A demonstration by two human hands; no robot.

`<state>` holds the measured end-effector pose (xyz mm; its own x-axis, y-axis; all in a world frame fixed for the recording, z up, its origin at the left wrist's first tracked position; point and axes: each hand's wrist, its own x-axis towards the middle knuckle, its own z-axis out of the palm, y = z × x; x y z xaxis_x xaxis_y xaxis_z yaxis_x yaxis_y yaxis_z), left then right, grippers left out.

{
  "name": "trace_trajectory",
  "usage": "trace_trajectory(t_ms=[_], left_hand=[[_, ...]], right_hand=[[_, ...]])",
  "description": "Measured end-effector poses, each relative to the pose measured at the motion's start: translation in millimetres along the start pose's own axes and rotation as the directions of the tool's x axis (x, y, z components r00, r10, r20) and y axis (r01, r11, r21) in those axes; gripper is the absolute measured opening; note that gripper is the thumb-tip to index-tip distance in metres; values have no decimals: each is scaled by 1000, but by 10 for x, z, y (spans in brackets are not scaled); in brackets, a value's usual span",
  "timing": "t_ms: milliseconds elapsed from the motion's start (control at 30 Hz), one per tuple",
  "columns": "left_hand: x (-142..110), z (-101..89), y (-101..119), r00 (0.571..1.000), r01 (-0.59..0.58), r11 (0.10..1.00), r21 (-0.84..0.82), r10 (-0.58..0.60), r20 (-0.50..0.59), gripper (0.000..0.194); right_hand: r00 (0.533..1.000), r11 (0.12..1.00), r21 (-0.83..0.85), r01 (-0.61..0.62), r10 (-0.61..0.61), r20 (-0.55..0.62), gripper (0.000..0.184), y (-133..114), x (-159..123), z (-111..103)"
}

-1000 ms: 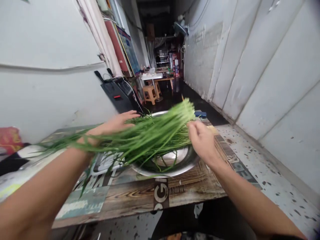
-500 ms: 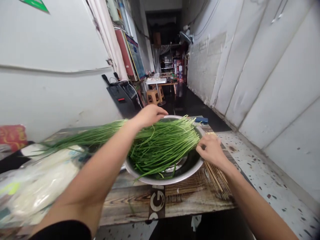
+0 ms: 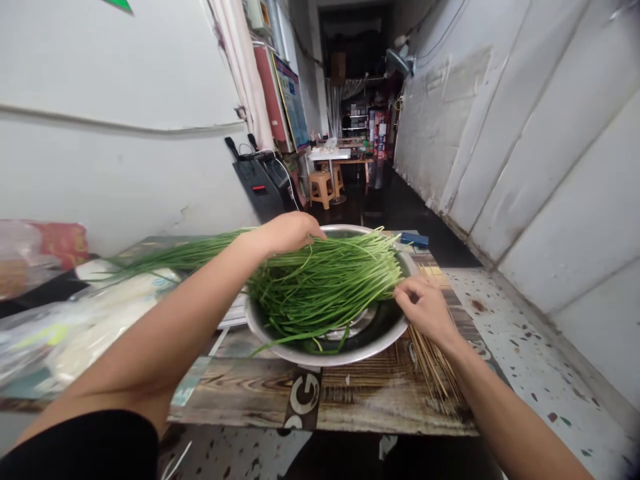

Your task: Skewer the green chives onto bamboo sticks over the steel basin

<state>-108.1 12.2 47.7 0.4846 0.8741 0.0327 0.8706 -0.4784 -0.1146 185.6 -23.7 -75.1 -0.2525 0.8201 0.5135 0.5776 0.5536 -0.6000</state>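
A long bundle of green chives (image 3: pixel 320 283) lies across a round metal bowl (image 3: pixel 370 340) on a low wooden table (image 3: pixel 350 393), its leafy ends trailing off to the left. My left hand (image 3: pixel 285 233) rests on top of the bundle at the bowl's far rim, fingers curled over the stalks. My right hand (image 3: pixel 425 307) sits at the bowl's right rim by the cut ends, fingers pinched around a few stalks. A pile of thin bamboo skewers (image 3: pixel 435 363) lies on the table under my right wrist.
Clear plastic bags (image 3: pixel 75 327) lie on the left of the table, with a red packet (image 3: pixel 63 241) behind. A small blue object (image 3: pixel 414 239) sits past the bowl. White walls flank a narrow passage with a stool (image 3: pixel 323 188) and a table far back.
The chive bundle has been lowered from mid-air into the bowl. My left hand moved onto its top at the far rim, and my right hand dropped to the cut ends.
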Motion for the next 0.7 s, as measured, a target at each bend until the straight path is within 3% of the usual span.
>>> trace_trajectory(t_ms=[100,233,367,500,700], left_hand=[[-149,161,-147,991,-129,991,21,128,34,33],[-172,341,-190,981,-193,979,63,193,11,26],[-46,331,-88,985,-163,986,37,165,-54,27],[90,324,5,976,-218,971,97,216,31,21],[-19,397,-191,972,-233,971,48,234,-9,32]], right_hand=[[999,999,24,31,-31,-13,19,40,-41,20],[999,999,31,42,-41,-36,19,50,-54,34],[998,998,41,42,-40,-48,20,37,-52,34],[998,999,33,42,-41,-48,20,34,-58,32],[998,998,39,55,-54,-42,20,69,-59,46]])
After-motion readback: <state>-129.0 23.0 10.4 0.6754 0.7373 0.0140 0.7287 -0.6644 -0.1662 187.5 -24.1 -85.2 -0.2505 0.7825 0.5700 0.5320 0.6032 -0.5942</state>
